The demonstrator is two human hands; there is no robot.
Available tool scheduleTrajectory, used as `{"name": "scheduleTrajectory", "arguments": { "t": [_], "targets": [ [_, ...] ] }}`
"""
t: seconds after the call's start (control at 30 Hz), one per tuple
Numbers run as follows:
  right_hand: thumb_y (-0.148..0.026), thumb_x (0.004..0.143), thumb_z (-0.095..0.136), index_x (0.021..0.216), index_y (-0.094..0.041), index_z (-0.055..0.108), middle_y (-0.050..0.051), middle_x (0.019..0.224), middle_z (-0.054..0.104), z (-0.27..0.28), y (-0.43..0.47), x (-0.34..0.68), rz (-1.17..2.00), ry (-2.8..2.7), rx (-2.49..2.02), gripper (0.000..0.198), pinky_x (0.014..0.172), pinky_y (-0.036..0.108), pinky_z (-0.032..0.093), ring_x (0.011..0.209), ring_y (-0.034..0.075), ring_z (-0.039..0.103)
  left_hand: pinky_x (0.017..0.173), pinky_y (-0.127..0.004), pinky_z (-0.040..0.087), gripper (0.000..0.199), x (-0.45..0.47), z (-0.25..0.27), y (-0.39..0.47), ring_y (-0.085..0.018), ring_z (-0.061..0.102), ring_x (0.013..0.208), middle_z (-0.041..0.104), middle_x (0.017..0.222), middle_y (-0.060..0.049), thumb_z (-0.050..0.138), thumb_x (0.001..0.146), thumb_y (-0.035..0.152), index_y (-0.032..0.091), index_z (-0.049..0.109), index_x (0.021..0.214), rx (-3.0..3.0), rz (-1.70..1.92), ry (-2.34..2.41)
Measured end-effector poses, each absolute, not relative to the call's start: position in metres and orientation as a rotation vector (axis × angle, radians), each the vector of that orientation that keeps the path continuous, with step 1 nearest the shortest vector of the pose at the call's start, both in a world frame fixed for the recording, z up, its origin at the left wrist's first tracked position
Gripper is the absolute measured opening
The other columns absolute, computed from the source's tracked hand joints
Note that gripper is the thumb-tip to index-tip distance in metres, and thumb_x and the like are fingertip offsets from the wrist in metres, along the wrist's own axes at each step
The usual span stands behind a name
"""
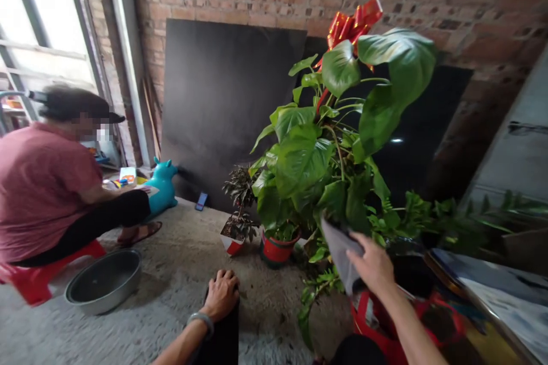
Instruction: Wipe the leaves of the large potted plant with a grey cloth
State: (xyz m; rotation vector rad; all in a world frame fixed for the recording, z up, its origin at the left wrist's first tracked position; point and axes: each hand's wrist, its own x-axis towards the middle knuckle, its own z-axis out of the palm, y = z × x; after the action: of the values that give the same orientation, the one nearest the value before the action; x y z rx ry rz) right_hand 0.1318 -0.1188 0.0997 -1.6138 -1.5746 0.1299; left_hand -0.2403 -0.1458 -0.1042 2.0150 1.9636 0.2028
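My right hand grips a grey cloth, which hangs against the lower leaves of a tall green plant. Part of the cloth lies behind my fingers. My left hand, with a bracelet at the wrist, rests flat over my dark-clothed knee and holds nothing. The big plant grows from a red pot and carries a shiny red bow at its top. Beside it stands a small dark-leaved plant in a white and red pot.
At left a person sits on a red stool near a grey basin and a teal animal toy. A phone leans on a black board. Red bags and more greenery crowd the right.
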Motion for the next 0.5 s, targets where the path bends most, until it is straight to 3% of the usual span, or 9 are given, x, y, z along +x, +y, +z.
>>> {"name": "scheduleTrajectory", "arguments": {
  "t": [0.1,0.17,0.3,0.37,0.43,0.5],
  "targets": [
    [-0.039,0.053,0.06,0.081,-0.033,0.073,0.003,0.084,0.078,0.068,-0.148,0.127,0.319,-1.606,-1.574,0.031,0.077,0.048,0.059,0.083,0.036,0.073,0.098,-0.045,0.039,0.031,-0.237,-0.103,-0.144,-0.03,0.047,0.126,0.063,0.128,-0.011,0.047,0.084,0.025,0.023,0.069,0.106,2.027,0.195,1.965],
    [-0.041,0.054,0.06,0.088,-0.033,0.074,0.002,0.086,0.078,0.077,-0.163,0.141,0.348,-1.539,-1.566,0.038,0.076,0.045,0.059,0.083,0.035,0.074,0.098,-0.045,0.039,0.029,-0.238,-0.103,-0.142,-0.031,0.047,0.126,0.062,0.126,-0.011,0.049,0.084,0.027,0.023,0.069,0.104,2.02,0.184,1.974],
    [-0.056,0.058,0.066,0.111,-0.026,0.072,0.01,0.097,0.077,0.134,-0.158,0.188,-0.077,-1.214,-1.579,0.061,0.084,0.05,0.054,0.091,0.038,0.071,0.098,-0.044,0.039,0.027,-0.236,-0.098,-0.142,-0.031,0.047,0.126,0.062,0.125,-0.01,0.051,0.083,0.026,0.023,0.069,0.103,1.982,0.163,1.999],
    [-0.06,0.067,0.062,0.12,-0.022,0.069,0.018,0.11,0.073,0.147,-0.14,0.203,-0.318,-1.123,-1.567,0.065,0.09,0.052,0.05,0.103,0.04,0.068,0.099,-0.044,0.038,0.027,-0.233,-0.095,-0.143,-0.031,0.047,0.126,0.062,0.124,-0.01,0.052,0.083,0.026,0.023,0.069,0.104,1.969,0.167,2.01],
    [-0.059,0.069,0.057,0.116,-0.02,0.069,0.023,0.115,0.071,0.134,-0.124,0.204,-0.341,-1.171,-1.637,0.063,0.09,0.054,0.049,0.107,0.043,0.066,0.099,-0.043,0.038,0.028,-0.229,-0.093,-0.145,-0.031,0.047,0.126,0.062,0.125,-0.01,0.052,0.083,0.026,0.023,0.07,0.104,1.964,0.18,2.012],
    [-0.058,0.06,0.059,0.101,-0.022,0.071,0.02,0.098,0.074,0.101,-0.117,0.19,-0.12,-1.303,-1.767,0.055,0.083,0.056,0.05,0.094,0.044,0.068,0.099,-0.043,0.039,0.028,-0.228,-0.095,-0.145,-0.031,0.047,0.125,0.063,0.124,-0.01,0.053,0.082,0.025,0.023,0.07,0.104,1.967,0.182,2.008]
  ]
}}
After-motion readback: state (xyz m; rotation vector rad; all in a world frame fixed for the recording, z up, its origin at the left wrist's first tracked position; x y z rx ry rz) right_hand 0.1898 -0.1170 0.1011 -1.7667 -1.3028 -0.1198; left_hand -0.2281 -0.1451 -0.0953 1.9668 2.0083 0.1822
